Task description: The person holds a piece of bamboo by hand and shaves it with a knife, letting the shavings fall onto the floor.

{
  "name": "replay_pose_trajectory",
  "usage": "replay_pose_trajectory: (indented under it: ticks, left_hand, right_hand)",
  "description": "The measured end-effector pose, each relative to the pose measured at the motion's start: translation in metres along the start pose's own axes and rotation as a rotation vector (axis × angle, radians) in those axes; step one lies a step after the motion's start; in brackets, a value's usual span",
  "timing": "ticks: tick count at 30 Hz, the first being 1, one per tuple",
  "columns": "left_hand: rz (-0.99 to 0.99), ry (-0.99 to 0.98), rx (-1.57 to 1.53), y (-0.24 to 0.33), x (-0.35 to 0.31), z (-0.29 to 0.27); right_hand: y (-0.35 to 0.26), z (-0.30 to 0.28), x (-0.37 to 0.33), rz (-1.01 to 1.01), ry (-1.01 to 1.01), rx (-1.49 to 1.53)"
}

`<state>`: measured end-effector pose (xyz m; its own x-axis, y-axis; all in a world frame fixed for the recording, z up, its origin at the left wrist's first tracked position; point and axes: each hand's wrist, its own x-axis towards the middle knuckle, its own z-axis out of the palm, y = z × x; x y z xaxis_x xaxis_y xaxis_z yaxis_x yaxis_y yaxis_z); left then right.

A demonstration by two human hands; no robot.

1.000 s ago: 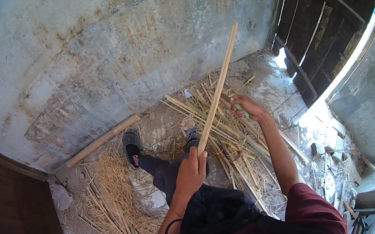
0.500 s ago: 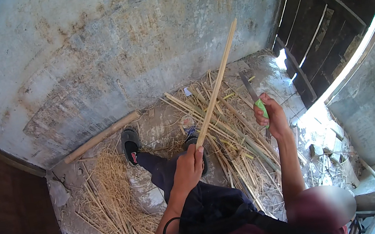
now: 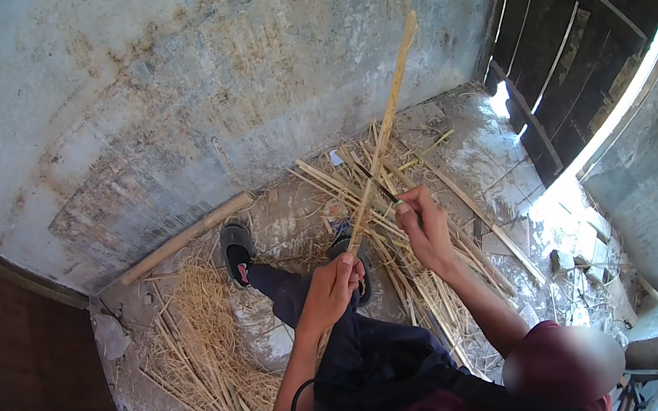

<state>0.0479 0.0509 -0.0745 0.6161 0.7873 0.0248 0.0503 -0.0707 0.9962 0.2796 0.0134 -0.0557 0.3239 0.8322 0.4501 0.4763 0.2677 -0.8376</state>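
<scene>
Grey wall (image 3: pixel 235 72) beyond, left hand (image 3: pixel 330 291) clasps my tan wooden strip (image 3: pixel 387 129), likely light, stiff, best held nearside; right hand (image 3: pixel 425 232) grips a dark-bladed knife (image 3: pixel 386 191).

Centre: wood strip (image 3: pixel 392 111), matt, fibrous-looking; knife blade (image 3: pixel 385 191), dark metal. Lower left: shavings (image 3: pixel 206 315), dry, matt, woody. Top: wall (image 3: pixel 235 72), rough, stained plaster. Upper right: planks (image 3: pixel 542 18), coarse dark wood. Bottom: trousers (image 3: pixel 361 354), matt cloth.

A run-down room serves as a rough workshop, its wall (image 3: pixel 238 89) stained and scuffed, daylight slicing between dark planks (image 3: pixel 573 43), rubble (image 3: pixel 596 246) at right; shavings (image 3: pixel 202 307) and split lengths (image 3: pixel 444 308) litter the dusty floor (image 3: pixel 276 215) beneath a hand-held knife (image 3: pixel 386 192) and long strip (image 3: pixel 389 111).
</scene>
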Motion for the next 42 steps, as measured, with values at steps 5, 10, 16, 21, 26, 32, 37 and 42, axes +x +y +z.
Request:
replay_pose_trajectory:
  ticks: [5,10,16,21,26,32,37,42]
  left_hand:
    - [-0.026,0.024,-0.076,-0.002,-0.001,-0.004]
    - [0.032,0.037,-0.08,-0.006,0.002,-0.001]
    - [0.008,0.046,-0.106,0.0,-0.001,-0.003]
    - [0.039,0.032,-0.087,-0.004,-0.001,-0.001]
    - [0.05,0.022,-0.095,-0.01,0.0,-0.002]
    - [0.027,0.042,-0.063,-0.008,-0.004,-0.003]
    - [0.038,0.044,-0.034,-0.008,-0.005,-0.005]
    - [0.058,0.051,-0.039,-0.009,-0.002,-0.002]
  right_hand:
    - [-0.012,0.005,-0.01,-0.06,-0.014,-0.026]
    - [-0.006,0.0,-0.025,-0.387,-0.055,-0.11]
    - [-0.015,-0.001,-0.009,-0.204,-0.364,-0.213]
    - [0.001,0.002,0.005,-0.436,0.129,-0.229]
    - [0.003,-0.002,0.013,-0.318,-0.084,-0.27]
    - [0.006,0.007,-0.005,-0.371,-0.086,-0.213]
    - [0.009,0.005,-0.014,-0.25,-0.158,-0.149]
    - [0.017,0.004,-0.013,-0.169,0.063,0.002]
